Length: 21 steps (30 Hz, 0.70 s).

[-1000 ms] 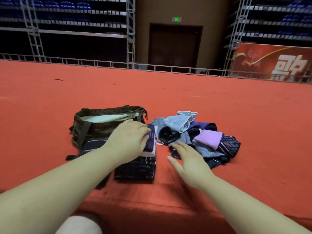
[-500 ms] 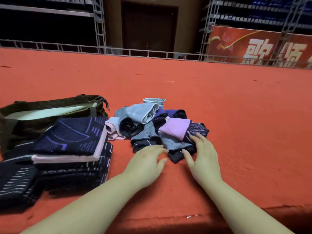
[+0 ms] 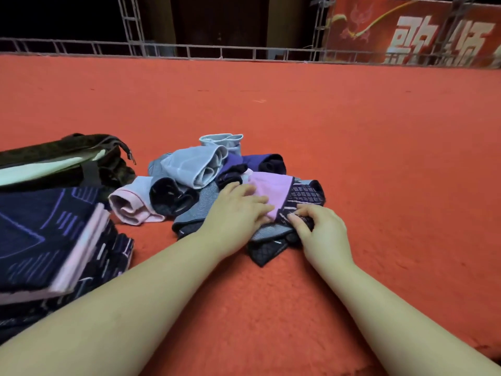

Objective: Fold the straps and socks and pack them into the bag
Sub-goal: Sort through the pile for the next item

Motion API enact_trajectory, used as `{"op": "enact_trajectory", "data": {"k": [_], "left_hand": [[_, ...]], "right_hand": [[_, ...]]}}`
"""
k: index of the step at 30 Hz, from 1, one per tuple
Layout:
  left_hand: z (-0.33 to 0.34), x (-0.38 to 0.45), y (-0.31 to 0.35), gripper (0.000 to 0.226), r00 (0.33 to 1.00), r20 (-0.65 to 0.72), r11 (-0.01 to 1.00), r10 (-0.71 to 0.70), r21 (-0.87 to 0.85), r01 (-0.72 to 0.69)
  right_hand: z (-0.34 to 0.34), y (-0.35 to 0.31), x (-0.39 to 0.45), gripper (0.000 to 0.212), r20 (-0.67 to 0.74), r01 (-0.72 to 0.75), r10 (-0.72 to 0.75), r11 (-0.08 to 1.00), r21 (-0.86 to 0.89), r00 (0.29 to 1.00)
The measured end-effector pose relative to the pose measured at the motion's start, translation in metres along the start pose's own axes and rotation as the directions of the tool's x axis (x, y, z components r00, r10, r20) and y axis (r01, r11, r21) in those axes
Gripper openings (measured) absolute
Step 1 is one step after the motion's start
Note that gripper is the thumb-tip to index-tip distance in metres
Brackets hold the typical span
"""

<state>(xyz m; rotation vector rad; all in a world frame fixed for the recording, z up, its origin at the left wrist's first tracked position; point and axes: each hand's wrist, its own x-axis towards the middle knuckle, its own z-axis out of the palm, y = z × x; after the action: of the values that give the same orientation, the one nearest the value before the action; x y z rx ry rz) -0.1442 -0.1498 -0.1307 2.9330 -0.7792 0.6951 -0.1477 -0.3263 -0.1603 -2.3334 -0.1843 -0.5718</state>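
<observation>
A pile of loose socks (image 3: 206, 172) in grey, pale blue, pink, purple and dark patterns lies on the red carpet. My left hand (image 3: 235, 213) lies on the pile with its fingers spread over a pink-purple sock (image 3: 273, 188). My right hand (image 3: 320, 234) has its fingers curled onto a dark patterned sock (image 3: 306, 194) at the pile's right side. A stack of folded dark and pink straps (image 3: 54, 240) sits at the left. Behind the stack stands the open brown bag (image 3: 67, 158) with a pale lining.
The red carpet (image 3: 352, 145) stretches far ahead and to the right. A metal railing (image 3: 217, 51) runs along its far edge, with a red banner (image 3: 420, 31) behind it. The carpet's front edge drops off near my forearms.
My left hand left the folded stack and moved right onto the sock pile. My right hand moved forward onto the dark patterned sock. The view came closer and shifted right.
</observation>
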Motion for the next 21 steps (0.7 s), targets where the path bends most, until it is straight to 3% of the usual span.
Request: {"op": "enact_trajectory", "data": {"k": [3,8,12,16,21], "left_hand": [[-0.003,-0.004,-0.004,0.037,0.996,-0.081,0.999,-0.023,-0.038,0.02],[-0.052,-0.03,0.015,0.036,0.952,-0.264,0.946,-0.153,-0.319,0.063],[-0.09,-0.076,0.034,0.038,0.927,-0.32,0.916,-0.196,-0.397,0.057],[-0.113,-0.129,0.044,0.035,0.934,-0.19,0.807,-0.301,-0.573,0.144],[-0.122,-0.188,0.057,0.025,0.903,-0.078,0.654,-0.422,-0.717,0.243]], "right_hand": [[-0.01,-0.012,-0.001,0.008,-0.046,0.014,-0.011,0.997,0.073,0.999],[-0.046,-0.056,-0.023,0.009,-0.208,0.124,-0.072,0.96,0.249,0.975],[-0.063,-0.086,-0.059,0.006,-0.205,0.18,-0.118,0.932,0.316,0.972],[-0.069,-0.11,-0.108,0.007,-0.144,0.156,-0.106,0.904,0.398,0.984],[-0.069,-0.129,-0.165,0.038,0.162,-0.139,0.055,0.809,0.571,0.985]]}}
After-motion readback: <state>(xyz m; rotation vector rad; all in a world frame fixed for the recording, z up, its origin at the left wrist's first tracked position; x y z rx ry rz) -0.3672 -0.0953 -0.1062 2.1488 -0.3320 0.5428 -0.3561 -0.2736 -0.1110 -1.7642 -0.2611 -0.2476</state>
